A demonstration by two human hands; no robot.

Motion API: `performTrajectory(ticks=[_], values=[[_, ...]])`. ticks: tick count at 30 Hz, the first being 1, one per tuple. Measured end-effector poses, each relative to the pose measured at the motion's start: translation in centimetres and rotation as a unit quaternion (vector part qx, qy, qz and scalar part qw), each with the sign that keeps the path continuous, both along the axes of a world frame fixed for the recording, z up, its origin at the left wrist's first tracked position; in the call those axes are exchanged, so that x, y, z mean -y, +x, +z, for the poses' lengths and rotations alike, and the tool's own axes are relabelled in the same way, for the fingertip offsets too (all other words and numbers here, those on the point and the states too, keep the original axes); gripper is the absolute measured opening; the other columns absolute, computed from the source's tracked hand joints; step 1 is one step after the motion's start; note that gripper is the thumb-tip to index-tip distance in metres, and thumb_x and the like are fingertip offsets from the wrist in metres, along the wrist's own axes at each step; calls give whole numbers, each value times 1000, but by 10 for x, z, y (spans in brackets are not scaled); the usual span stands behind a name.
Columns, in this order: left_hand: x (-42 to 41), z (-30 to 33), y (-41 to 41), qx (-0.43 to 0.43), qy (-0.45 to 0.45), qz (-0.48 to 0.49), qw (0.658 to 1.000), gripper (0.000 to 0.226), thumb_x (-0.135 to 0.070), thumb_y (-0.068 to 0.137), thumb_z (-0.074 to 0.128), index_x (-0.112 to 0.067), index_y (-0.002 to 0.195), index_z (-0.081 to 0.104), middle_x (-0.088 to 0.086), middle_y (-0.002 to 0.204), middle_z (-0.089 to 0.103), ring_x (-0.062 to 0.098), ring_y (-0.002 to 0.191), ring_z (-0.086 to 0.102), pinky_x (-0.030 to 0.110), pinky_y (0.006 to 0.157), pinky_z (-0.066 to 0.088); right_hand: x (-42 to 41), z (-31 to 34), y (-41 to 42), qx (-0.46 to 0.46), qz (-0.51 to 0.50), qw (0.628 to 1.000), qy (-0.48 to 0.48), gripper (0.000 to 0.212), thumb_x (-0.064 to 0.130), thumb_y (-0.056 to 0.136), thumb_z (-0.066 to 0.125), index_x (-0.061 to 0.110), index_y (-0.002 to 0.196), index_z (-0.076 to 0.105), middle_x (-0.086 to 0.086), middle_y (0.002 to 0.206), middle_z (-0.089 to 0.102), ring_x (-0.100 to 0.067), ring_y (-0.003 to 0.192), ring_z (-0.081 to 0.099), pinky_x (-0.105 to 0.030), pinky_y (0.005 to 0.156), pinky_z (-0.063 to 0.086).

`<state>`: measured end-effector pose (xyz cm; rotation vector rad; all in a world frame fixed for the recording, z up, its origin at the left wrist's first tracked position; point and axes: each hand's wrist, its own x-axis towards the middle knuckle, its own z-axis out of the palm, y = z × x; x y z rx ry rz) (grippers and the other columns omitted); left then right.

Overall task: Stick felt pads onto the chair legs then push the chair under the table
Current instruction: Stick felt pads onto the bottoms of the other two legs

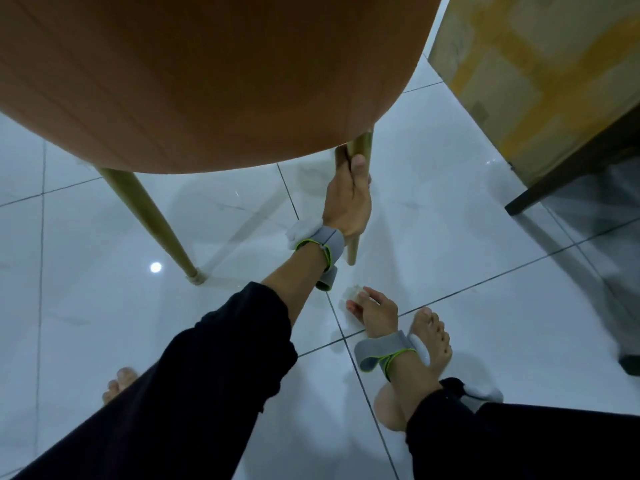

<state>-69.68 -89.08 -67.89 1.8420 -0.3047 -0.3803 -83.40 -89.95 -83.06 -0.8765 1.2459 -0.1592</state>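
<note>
Chair (207, 81): brown seat, tapered legs.

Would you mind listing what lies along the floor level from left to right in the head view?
Left chair leg → left hand gripping the right chair leg → right hand pinching a small white pad → bare foot → dark furniture leg.

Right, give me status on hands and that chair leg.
Left hand gripping the chair leg under the seat. Right hand pinching a pale pad near the floor. Leg tip bare. Nothing in the way.
</note>
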Motion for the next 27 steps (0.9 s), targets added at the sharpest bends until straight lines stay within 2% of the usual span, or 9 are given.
performTrajectory(ticks=[3, 6, 9, 11, 13, 16, 21, 23, 27], values=[[0, 5, 7, 4, 13, 12, 1000, 49, -41, 105, 18, -9, 139, 34, 11, 93, 61, 37, 86, 60, 41, 78, 47, -2, 1, 1, 18, -13, 999, 23, 6, -4, 92, 55, -1, 93, 60, -20, 96, 62, -22, 66, 61, -16, 54, 58], [-4, 16, 14, -4, 35, -16, 999, 53, -44, 104, 15, -14, 147, 25, 9, 95, 61, 30, 83, 57, 38, 79, 46, -6, -1, 5, 42, -28, 998, 39, 16, -5, 92, 56, -8, 107, 59, -25, 107, 62, -24, 74, 64, -20, 59, 60], [-2, 28, 21, -2, 53, -24, 998, 57, -50, 102, 12, -15, 146, 23, 18, 101, 63, 38, 90, 60, 44, 85, 49, -8, -1, 11, 48, -53, 996, 60, 26, -7, 91, 56, -13, 117, 54, -30, 121, 59, -33, 84, 65, -26, 61, 61], [2, 39, 29, -3, 58, -18, 998, 57, -52, 101, 11, -16, 143, 25, 22, 109, 64, 43, 98, 60, 50, 91, 48, -4, 3, 18, 53, -62, 994, 72, 20, -9, 91, 55, -14, 111, 57, -32, 122, 58, -38, 90, 64, -27, 61, 61], [6, 48, 39, -5, 63, -16, 998, 56, -54, 100, 10, -19, 141, 25, 23, 117, 63, 44, 105, 59, 53, 96, 46, 1, 9, 24, 58, -59, 993, 81, 10, -10, 91, 54, -10, 99, 59, -33, 121, 58, -37, 85, 63, -27, 59, 61], [11, 58, 49, 3, 58, -10, 998, 53, -55, 99, 9, -18, 130, 31, 24, 121, 61, 46, 114, 55, 56, 99, 43, 7, 15, 33, 88, -84, 988, 98, 24, -10, 91, 53, -15, 115, 54, -36, 123, 55, -34, 78, 62, -29, 60, 60], [19, 65, 58, 1, 51, 2, 999, 47, -50, 102, 10, -16, 123, 35, 19, 101, 61, 41, 103, 60, 48, 91, 47, 17, 17, 50, 121, -98, 982, 105, 32, -6, 92, 55, -15, 122, 53, -22, 104, 63, -30, 75, 65, -31, 66, 60], [19, 64, 58, -2, 50, 0, 999, 48, -51, 101, 9, -17, 125, 33, 21, 107, 61, 44, 109, 58, 52, 97, 45, 18, 17, 52, 119, -93, 983, 106, 29, -6, 92, 55, -13, 120, 55, -17, 93, 65, -29, 75, 65, -31, 68, 59], [18, 59, 56, -8, 41, 0, 999, 48, -50, 102, 10, -16, 127, 33, 16, 99, 59, 44, 108, 58, 55, 97, 45, 21, 14, 56, 115, -82, 984, 108, 25, -7, 91, 55, -10, 116, 56, -22, 104, 63, -30, 77, 65, -34, 70, 58]])
